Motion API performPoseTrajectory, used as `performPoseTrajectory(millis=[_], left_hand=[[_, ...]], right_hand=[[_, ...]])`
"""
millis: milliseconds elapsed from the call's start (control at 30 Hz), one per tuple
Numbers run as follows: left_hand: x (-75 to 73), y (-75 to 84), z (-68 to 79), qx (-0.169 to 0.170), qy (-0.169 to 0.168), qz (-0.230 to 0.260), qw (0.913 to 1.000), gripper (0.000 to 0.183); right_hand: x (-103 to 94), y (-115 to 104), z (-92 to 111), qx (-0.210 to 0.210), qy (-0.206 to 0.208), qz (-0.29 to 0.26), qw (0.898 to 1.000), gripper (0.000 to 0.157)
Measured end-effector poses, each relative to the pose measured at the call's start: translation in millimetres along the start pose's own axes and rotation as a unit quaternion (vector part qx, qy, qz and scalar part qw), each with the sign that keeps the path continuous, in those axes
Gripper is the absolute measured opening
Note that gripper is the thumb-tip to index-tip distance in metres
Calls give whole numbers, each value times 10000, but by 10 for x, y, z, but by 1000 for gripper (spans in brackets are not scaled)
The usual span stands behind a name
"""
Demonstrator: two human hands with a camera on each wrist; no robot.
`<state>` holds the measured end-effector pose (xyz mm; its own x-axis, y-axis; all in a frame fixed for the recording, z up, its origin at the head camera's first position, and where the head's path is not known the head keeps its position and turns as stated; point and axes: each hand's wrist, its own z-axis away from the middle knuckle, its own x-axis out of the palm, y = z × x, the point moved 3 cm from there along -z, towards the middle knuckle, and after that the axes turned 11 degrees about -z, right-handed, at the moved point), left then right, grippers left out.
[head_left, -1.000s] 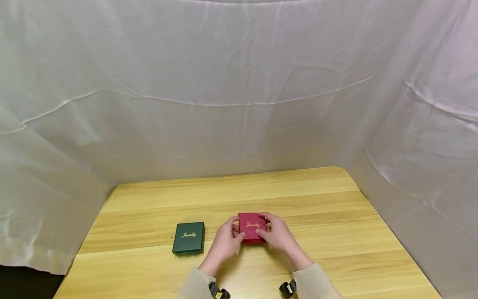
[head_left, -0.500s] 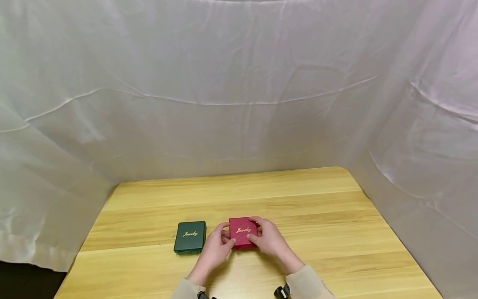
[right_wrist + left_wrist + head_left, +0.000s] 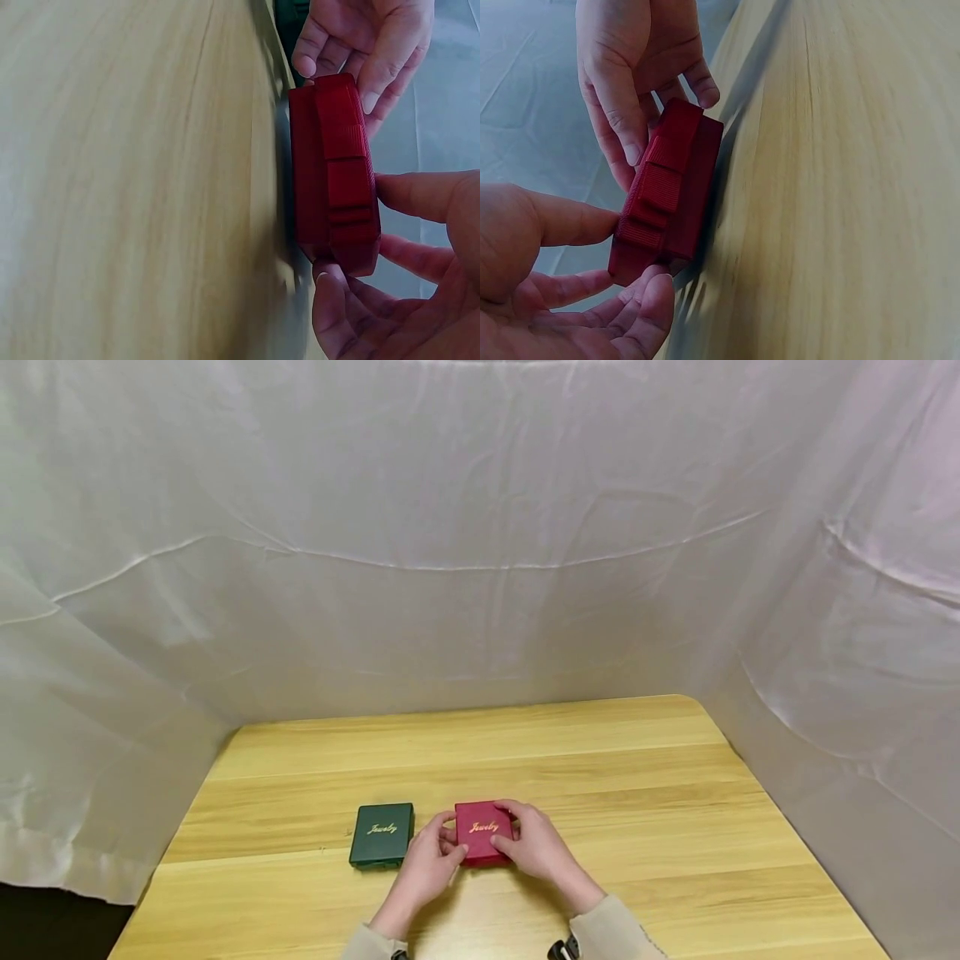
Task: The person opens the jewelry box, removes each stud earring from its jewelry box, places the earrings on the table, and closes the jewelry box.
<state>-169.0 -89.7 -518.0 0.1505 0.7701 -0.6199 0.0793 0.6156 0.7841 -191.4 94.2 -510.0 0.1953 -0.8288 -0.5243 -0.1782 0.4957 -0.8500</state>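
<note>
Head view: the red jewelry box (image 3: 480, 828) sits low in the frame, just right of centre, between my left hand (image 3: 427, 864) and my right hand (image 3: 546, 850). Both sets of fingers are curled in a grasp on it, one per side; my right thumb lies on the lid. I judge the two-sided hold keeps it level and square, its gold lettering readable from my side. The green jewelry box (image 3: 381, 835) lies untouched on the table (image 3: 637, 810), left of my left hand. Against the frame one second ago, the red box is farther left and lower in the picture, nearer the green one, which holds nearly the same spot; my grasp looks much the same.

Left wrist view: the box is near centre, its ribbon (image 3: 660, 180) across the side face. My left thumb presses the lid edge; other fingertips meet the lower end, likely bracing it.

Right wrist view: my right hand mirrors this at lower right. Whether the box's underside touches the wood, I cannot tell.
</note>
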Motion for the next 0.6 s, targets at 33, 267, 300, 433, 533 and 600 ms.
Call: performPoseTrajectory(millis=[33, 267, 300, 433, 533, 600], left_hand=[[-1, -2, 1, 11, -3, 7, 10000, 51], [13, -25, 7, 5, -41, -3, 10000, 51], [15, -28, 8, 2, -45, -10, 10000, 51], [16, -27, 10, 11, -62, -45, 10000, 51], [-1, -23, 13, 52, -103, -139, 9998, 53], [-31, -15, 15, 120, -78, -312, 9994, 55]], right_hand=[[3, 2, 2, -12, 5, 8, 10000, 51], [29, 17, 15, -92, -23, 106, 9999, 50], [33, 20, 16, -105, -28, 127, 9999, 50], [33, 25, 16, -134, -72, 121, 9998, 50], [8, 30, 18, -78, -164, 13, 9998, 54], [-22, 39, 15, 27, -241, -118, 9996, 60]])
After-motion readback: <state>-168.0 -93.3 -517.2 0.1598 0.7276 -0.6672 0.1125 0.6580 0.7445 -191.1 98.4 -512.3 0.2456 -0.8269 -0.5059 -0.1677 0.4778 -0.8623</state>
